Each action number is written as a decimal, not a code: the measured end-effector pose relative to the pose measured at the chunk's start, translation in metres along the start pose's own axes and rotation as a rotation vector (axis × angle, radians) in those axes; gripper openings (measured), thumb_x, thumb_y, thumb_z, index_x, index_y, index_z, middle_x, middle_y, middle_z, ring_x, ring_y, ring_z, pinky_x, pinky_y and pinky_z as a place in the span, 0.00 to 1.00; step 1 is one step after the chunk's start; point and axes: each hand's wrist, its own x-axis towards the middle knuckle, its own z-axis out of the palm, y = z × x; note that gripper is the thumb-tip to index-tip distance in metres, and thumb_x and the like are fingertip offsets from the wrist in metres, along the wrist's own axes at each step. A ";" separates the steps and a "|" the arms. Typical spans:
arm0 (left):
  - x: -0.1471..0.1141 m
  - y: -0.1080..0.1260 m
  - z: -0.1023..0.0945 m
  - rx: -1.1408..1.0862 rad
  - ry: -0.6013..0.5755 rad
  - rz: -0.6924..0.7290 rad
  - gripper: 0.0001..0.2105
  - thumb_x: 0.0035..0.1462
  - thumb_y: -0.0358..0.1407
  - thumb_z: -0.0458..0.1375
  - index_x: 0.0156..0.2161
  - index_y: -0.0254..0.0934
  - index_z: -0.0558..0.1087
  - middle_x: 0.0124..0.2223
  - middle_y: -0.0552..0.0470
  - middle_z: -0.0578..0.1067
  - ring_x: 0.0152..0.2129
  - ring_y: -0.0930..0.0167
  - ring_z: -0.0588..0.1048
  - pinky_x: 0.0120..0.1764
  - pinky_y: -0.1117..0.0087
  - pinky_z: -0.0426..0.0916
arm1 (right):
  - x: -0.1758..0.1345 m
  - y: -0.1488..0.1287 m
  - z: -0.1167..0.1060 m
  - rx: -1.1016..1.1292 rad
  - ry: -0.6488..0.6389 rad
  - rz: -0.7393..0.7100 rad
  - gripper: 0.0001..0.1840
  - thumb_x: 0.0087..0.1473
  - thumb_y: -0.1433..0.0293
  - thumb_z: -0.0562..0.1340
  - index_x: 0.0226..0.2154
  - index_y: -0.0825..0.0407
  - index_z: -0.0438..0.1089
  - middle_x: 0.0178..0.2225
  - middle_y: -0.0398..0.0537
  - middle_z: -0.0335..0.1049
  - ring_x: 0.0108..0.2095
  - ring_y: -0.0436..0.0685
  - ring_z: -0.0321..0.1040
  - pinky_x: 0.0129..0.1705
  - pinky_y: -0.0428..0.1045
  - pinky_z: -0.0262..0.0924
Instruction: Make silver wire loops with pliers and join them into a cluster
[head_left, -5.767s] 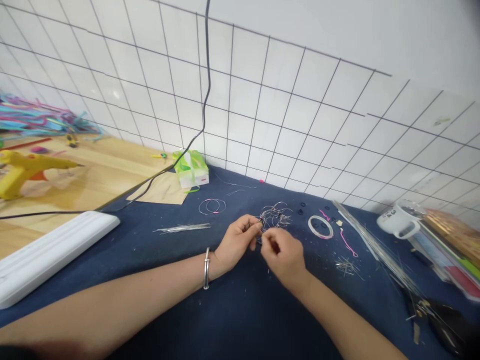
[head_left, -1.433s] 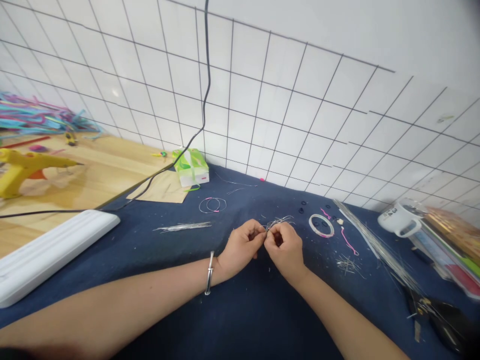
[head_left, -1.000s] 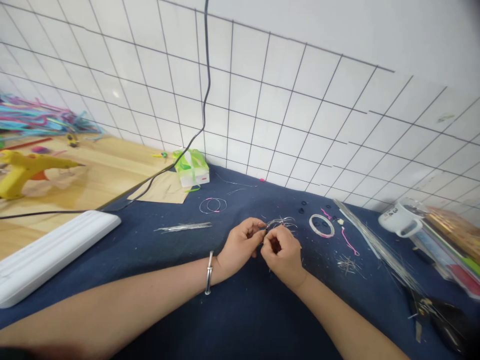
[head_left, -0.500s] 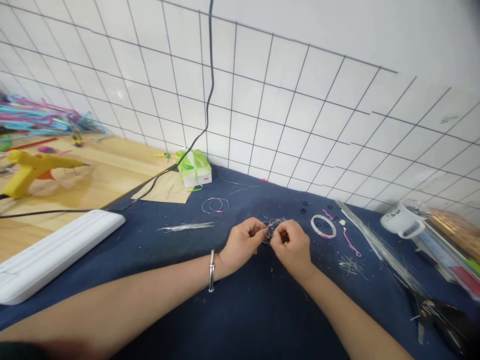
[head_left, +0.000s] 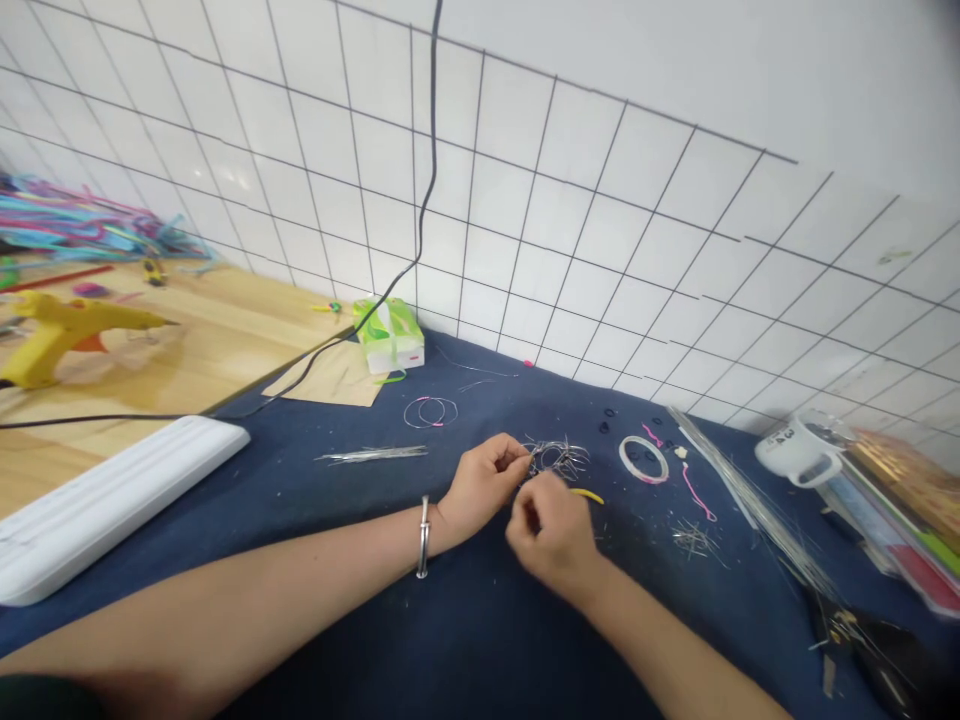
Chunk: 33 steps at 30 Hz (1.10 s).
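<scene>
My left hand (head_left: 486,487), a silver bracelet (head_left: 424,537) at its wrist, pinches the end of a thin wire at the near side of a small tangle of silvery wire (head_left: 559,458) on the dark blue cloth. Close beside it, my right hand (head_left: 553,530) is curled, thumb against fingers. What it holds, if anything, is hidden. A curved yellow piece (head_left: 589,495) shows just beyond its knuckles; whether the hand grips it, I cannot tell.
Left are a wire bundle (head_left: 373,455), wire rings (head_left: 430,411), a white power strip (head_left: 120,500) and a yellow glue gun (head_left: 82,328). Rightward lie a white coil (head_left: 643,460), wire clippings (head_left: 696,540), long wires (head_left: 750,500), a mug (head_left: 799,450) and black-handled pliers (head_left: 862,640).
My right hand has moved down and to the left, uncovering more of the wire tangle and the yellow piece. My left hand stays nearly where it was, still pinching.
</scene>
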 end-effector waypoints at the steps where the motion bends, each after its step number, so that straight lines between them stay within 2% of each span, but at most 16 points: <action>1: 0.001 0.000 0.000 -0.005 -0.002 0.001 0.07 0.51 0.37 0.55 0.28 0.35 0.68 0.22 0.58 0.66 0.17 0.79 0.64 0.20 0.79 0.60 | 0.000 0.001 0.000 -0.005 -0.008 -0.033 0.05 0.44 0.76 0.54 0.21 0.51 0.61 0.22 0.42 0.60 0.24 0.49 0.58 0.28 0.45 0.54; 4: 0.002 -0.001 0.000 -0.020 -0.015 -0.024 0.07 0.52 0.38 0.54 0.29 0.35 0.67 0.21 0.59 0.64 0.14 0.80 0.62 0.17 0.79 0.57 | 0.002 0.005 -0.002 -0.077 0.126 0.162 0.05 0.45 0.76 0.54 0.22 0.51 0.61 0.22 0.42 0.59 0.24 0.49 0.57 0.27 0.45 0.53; 5: 0.003 -0.002 0.000 -0.024 -0.017 -0.032 0.08 0.53 0.38 0.54 0.29 0.35 0.67 0.20 0.60 0.64 0.13 0.80 0.61 0.17 0.79 0.57 | 0.002 0.006 -0.002 -0.094 0.144 0.181 0.06 0.45 0.76 0.54 0.22 0.51 0.60 0.22 0.42 0.59 0.24 0.50 0.57 0.27 0.45 0.53; 6: 0.003 -0.002 0.000 -0.025 -0.015 -0.033 0.08 0.53 0.38 0.54 0.29 0.35 0.67 0.21 0.59 0.64 0.13 0.80 0.61 0.17 0.79 0.57 | 0.002 0.007 -0.001 -0.097 0.134 0.168 0.06 0.45 0.76 0.54 0.22 0.51 0.60 0.22 0.42 0.59 0.24 0.50 0.57 0.28 0.45 0.54; 9: 0.004 -0.003 0.001 -0.029 -0.011 -0.030 0.07 0.52 0.38 0.55 0.28 0.35 0.67 0.22 0.58 0.65 0.15 0.79 0.63 0.19 0.79 0.59 | 0.000 0.006 0.002 -0.078 -0.017 -0.071 0.06 0.47 0.76 0.53 0.22 0.52 0.61 0.23 0.43 0.61 0.25 0.50 0.58 0.28 0.45 0.53; 10: 0.005 -0.003 0.001 -0.030 -0.014 -0.036 0.07 0.52 0.38 0.54 0.28 0.35 0.67 0.22 0.58 0.66 0.15 0.80 0.63 0.19 0.79 0.59 | 0.000 0.007 0.002 -0.090 -0.034 -0.110 0.06 0.47 0.76 0.53 0.22 0.52 0.61 0.23 0.43 0.61 0.25 0.50 0.58 0.28 0.46 0.54; 13: 0.006 -0.002 0.001 -0.029 -0.020 -0.071 0.08 0.53 0.38 0.54 0.29 0.35 0.66 0.22 0.59 0.65 0.13 0.80 0.62 0.16 0.80 0.57 | 0.002 0.014 -0.001 -0.133 0.069 0.067 0.05 0.47 0.76 0.54 0.23 0.52 0.60 0.23 0.43 0.60 0.26 0.50 0.58 0.30 0.46 0.54; 15: 0.007 -0.002 0.001 -0.036 -0.012 -0.083 0.08 0.53 0.39 0.54 0.29 0.35 0.66 0.22 0.59 0.65 0.12 0.81 0.62 0.16 0.80 0.57 | 0.003 0.016 -0.003 -0.150 0.067 0.084 0.05 0.47 0.76 0.54 0.23 0.52 0.60 0.23 0.44 0.59 0.27 0.51 0.58 0.30 0.47 0.55; 18: 0.007 -0.003 0.000 -0.068 -0.010 -0.094 0.08 0.52 0.39 0.54 0.30 0.35 0.67 0.22 0.59 0.65 0.12 0.80 0.62 0.15 0.80 0.57 | -0.001 0.008 0.001 -0.141 -0.031 -0.035 0.06 0.48 0.76 0.53 0.23 0.53 0.60 0.23 0.44 0.60 0.27 0.51 0.58 0.30 0.47 0.55; 23: 0.006 -0.005 0.002 -0.126 -0.015 -0.105 0.08 0.52 0.38 0.55 0.29 0.35 0.67 0.23 0.58 0.66 0.14 0.80 0.62 0.17 0.80 0.57 | -0.016 -0.018 0.012 -0.103 -0.063 -0.161 0.07 0.48 0.78 0.52 0.23 0.52 0.59 0.23 0.45 0.59 0.27 0.51 0.58 0.29 0.48 0.54; 28: 0.013 -0.008 0.001 -0.200 0.017 -0.140 0.09 0.54 0.40 0.54 0.31 0.34 0.66 0.25 0.57 0.68 0.13 0.81 0.61 0.17 0.80 0.54 | -0.025 -0.030 0.018 -0.105 -0.129 -0.434 0.06 0.48 0.73 0.53 0.22 0.53 0.60 0.22 0.45 0.59 0.24 0.53 0.57 0.25 0.49 0.53; 30: 0.015 -0.008 0.000 -0.236 0.020 -0.139 0.10 0.54 0.40 0.54 0.32 0.34 0.65 0.26 0.56 0.69 0.13 0.82 0.61 0.17 0.79 0.54 | -0.022 -0.026 0.017 -0.101 -0.114 -0.379 0.07 0.49 0.74 0.53 0.22 0.53 0.61 0.22 0.45 0.60 0.25 0.52 0.58 0.26 0.49 0.54; 33: 0.015 -0.006 0.000 -0.289 -0.028 -0.127 0.09 0.54 0.40 0.54 0.31 0.34 0.65 0.26 0.57 0.68 0.14 0.82 0.61 0.19 0.79 0.56 | -0.012 -0.010 0.011 -0.050 -0.043 -0.166 0.07 0.50 0.77 0.52 0.24 0.53 0.62 0.23 0.45 0.62 0.27 0.51 0.61 0.30 0.48 0.57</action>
